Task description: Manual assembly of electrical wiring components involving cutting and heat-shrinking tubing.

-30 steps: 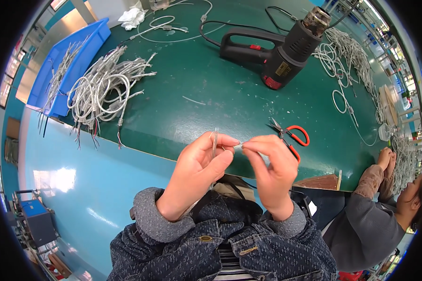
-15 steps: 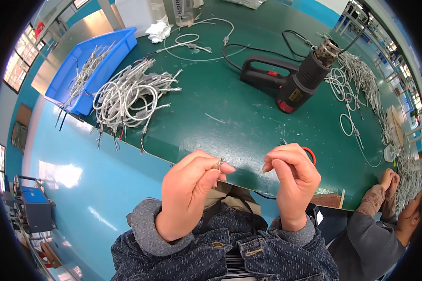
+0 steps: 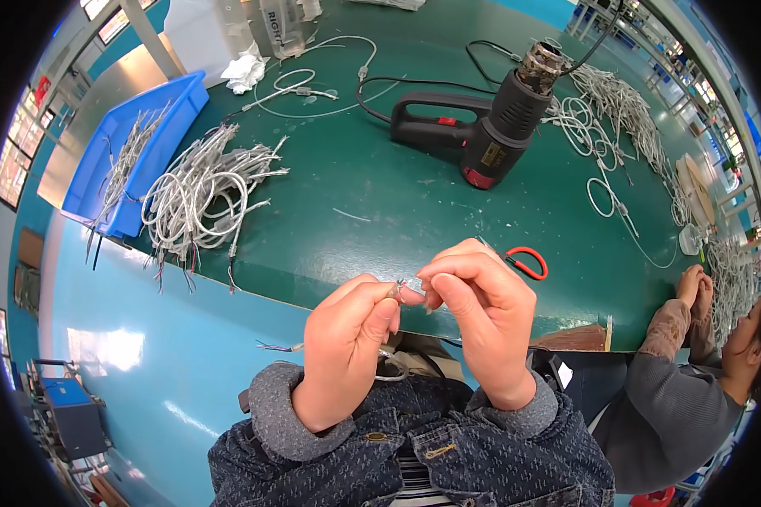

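Observation:
My left hand is closed in a pinch on the stripped end of a cable, where fine thin wires stick out past the fingertips. Close by on its right, my right hand pinches its thumb and fingers together at those wires. Whatever lies between the right fingertips is too small to make out. Another frayed wire end shows left of my left wrist, beyond the table edge. Both hands are held over the near edge of the green table.
A bundle of grey-white cables lies at left beside a blue tray holding more. A black heat gun stands in the middle, and a red-handled tool lies behind my right hand. A co-worker sits at right near piled cables.
My right hand has moved left and its fingertips now meet the wires at my left hand. More of the red-handled tool shows. The whole view has shifted somewhat.

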Demonstrator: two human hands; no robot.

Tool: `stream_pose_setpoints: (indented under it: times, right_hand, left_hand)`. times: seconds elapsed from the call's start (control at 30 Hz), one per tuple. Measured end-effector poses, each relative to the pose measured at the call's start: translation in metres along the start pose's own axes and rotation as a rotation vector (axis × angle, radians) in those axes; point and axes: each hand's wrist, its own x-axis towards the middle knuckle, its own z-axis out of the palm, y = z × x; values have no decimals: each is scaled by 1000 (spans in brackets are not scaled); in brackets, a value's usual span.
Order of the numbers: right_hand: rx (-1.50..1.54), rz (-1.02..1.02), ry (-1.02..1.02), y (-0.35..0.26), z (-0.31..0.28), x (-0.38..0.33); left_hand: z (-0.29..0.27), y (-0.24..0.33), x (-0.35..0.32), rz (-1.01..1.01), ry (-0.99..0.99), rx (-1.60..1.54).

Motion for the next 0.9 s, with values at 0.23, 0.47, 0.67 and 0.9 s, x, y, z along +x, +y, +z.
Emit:
stream_pose_setpoints:
  times: [0.23, 0.47, 0.67, 0.9]
  right_hand:
    - [2, -28, -24, 1, 3, 1]
    - [24, 31, -19, -5, 4, 2]
    - [7, 13, -39, -3, 4, 1]
    - [0, 0, -45, -2, 3, 1]
  left_hand:
    - [-3, 3, -1, -16, -43, 20]
    - [-3, 3, -1, 0, -64, 37]
    - [-3, 4, -2, -10, -67, 32]
    - [-3, 3, -2, -3, -65, 39]
